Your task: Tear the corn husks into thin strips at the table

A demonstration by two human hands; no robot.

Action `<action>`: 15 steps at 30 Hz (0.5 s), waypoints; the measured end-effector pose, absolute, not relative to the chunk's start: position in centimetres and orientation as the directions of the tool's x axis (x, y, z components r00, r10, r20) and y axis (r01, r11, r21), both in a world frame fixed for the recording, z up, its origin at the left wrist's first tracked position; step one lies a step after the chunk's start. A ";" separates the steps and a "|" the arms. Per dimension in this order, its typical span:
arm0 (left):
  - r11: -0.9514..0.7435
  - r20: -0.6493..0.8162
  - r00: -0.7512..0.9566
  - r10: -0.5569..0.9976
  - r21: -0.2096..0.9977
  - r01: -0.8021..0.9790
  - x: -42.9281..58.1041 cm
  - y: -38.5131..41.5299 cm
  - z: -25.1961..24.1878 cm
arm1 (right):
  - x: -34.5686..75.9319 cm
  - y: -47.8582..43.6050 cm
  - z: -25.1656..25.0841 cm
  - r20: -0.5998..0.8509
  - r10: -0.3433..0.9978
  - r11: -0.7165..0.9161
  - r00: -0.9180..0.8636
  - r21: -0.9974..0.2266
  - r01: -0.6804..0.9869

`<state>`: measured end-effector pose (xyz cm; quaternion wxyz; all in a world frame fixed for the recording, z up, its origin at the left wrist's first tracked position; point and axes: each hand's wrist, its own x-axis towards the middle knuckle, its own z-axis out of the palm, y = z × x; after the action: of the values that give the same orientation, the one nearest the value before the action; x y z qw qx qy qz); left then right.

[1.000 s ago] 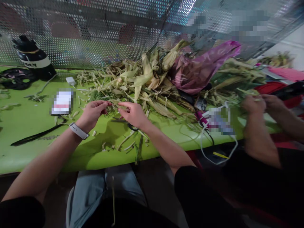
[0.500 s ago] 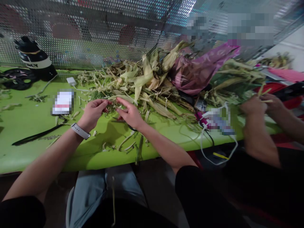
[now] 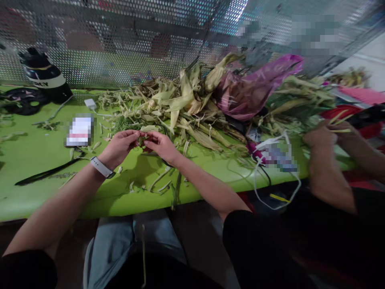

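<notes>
My left hand (image 3: pixel 118 145), with a grey watch band (image 3: pixel 101 167) at the wrist, and my right hand (image 3: pixel 161 145) meet above the green table (image 3: pixel 36 192). Both pinch the same pale corn husk strip (image 3: pixel 148 129) between fingertips. Right behind them lies a big heap of corn husks (image 3: pixel 180 106) and stalks. Loose husk scraps (image 3: pixel 156 185) are scattered on the table below my hands.
A co-worker's two hands (image 3: pixel 323 136) handle husks at the right. A purple plastic bag (image 3: pixel 252 90) lies on the heap. A phone (image 3: pixel 78 130), a white charger (image 3: pixel 89 103), white cables (image 3: pixel 276 172), a black strap (image 3: pixel 45 173) and a black bottle (image 3: pixel 45 78) are on the table. Perforated metal screen (image 3: pixel 105 44) behind.
My two hands have drawn closer together until the fingertips nearly touch on the husk strip. The co-worker's hands have shifted slightly and hold thin yellow strips.
</notes>
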<state>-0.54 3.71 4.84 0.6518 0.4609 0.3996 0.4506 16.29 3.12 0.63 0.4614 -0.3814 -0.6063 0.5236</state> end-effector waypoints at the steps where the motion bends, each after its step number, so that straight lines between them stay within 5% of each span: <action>1: 0.171 -0.107 0.276 0.955 0.960 -0.222 -0.5 3.7 4.9 | 16.4 3.1 0.7 0.188 0.944 0.210 -0.271 -0.976 0.053; 6: 0.146 -0.089 0.279 0.956 0.971 -0.190 -0.6 3.9 5.0 | 17.1 2.5 1.7 0.458 0.854 0.520 -0.246 -0.737 0.432; 15: -0.075 0.045 0.345 0.937 0.994 0.074 -0.9 4.3 4.4 | 17.3 1.7 2.5 0.566 0.768 0.612 -0.301 -0.509 0.605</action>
<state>-0.85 4.29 4.44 0.5420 0.6156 0.4108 0.3982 17.33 1.66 2.46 0.4073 -0.4288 -0.8002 0.0998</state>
